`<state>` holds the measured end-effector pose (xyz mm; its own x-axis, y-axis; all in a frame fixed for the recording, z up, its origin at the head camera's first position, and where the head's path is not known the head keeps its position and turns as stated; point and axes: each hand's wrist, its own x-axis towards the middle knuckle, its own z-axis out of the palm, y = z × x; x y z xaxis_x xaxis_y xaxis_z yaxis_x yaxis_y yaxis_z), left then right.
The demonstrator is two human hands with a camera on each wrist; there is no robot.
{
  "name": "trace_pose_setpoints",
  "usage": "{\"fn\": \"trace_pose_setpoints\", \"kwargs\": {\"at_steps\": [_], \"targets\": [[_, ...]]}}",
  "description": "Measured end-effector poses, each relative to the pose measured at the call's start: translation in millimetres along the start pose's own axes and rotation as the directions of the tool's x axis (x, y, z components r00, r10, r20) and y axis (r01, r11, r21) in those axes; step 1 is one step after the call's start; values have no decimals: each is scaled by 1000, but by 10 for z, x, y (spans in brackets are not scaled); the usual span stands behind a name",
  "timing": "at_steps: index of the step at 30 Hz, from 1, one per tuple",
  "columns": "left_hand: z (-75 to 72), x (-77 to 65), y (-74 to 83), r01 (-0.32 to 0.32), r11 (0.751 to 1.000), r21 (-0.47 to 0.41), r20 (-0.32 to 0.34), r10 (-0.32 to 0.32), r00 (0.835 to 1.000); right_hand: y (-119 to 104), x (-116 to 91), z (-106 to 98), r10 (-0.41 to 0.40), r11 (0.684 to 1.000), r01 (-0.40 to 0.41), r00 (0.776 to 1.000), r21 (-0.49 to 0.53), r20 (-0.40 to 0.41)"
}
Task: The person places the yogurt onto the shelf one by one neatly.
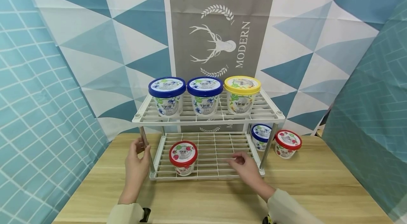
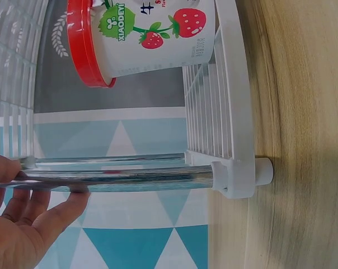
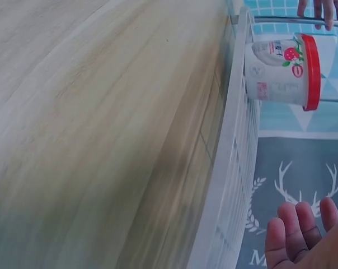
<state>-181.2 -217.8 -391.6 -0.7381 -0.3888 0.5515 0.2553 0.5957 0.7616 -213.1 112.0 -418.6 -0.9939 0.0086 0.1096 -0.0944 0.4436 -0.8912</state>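
My left hand (image 1: 137, 162) holds the front left metal post (image 2: 130, 178) of a white two-tier wire rack (image 1: 208, 122), fingers and thumb on either side of it. My right hand (image 1: 248, 169) is over the right part of the lower shelf, holding nothing, its fingers loosely bent. On the left of that shelf stands a red-lidded tub (image 1: 183, 158) with strawberry pictures, upright and apart from both hands. Two blue-lidded tubs (image 1: 167, 96) (image 1: 205, 96) and a yellow-lidded tub (image 1: 242, 95) line the upper shelf.
Behind the rack's right side, on the wooden table (image 1: 197, 202), stands a smaller blue-lidded tub (image 1: 261, 137). A red-lidded tub (image 1: 287, 143) is to its right. A patterned cloth (image 1: 127, 40) hangs close behind the rack.
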Motion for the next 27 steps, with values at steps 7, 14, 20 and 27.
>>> {"fn": "trace_pose_setpoints", "kwargs": {"at_steps": [7, 14, 20, 27], "targets": [[0, -15, 4, 1, 1000, -3, 6, -1, 1000, 79, -45, -154, -16, 999, 17, 999, 27, -47], [8, -19, -25, -11, 1000, 3, -6, 11, 1000, 113, -88, -321, 4, 1000, -4, 998, 4, -64], [9, -14, -29, -14, 1000, 13, -13, 14, 1000, 112, -131, -522, 61, 996, -65, 996, -56, -67], [1, -5, -12, -15, 1000, 20, -12, 15, 1000, 175, -145, -737, 88, 992, -97, 991, -80, -104]]}}
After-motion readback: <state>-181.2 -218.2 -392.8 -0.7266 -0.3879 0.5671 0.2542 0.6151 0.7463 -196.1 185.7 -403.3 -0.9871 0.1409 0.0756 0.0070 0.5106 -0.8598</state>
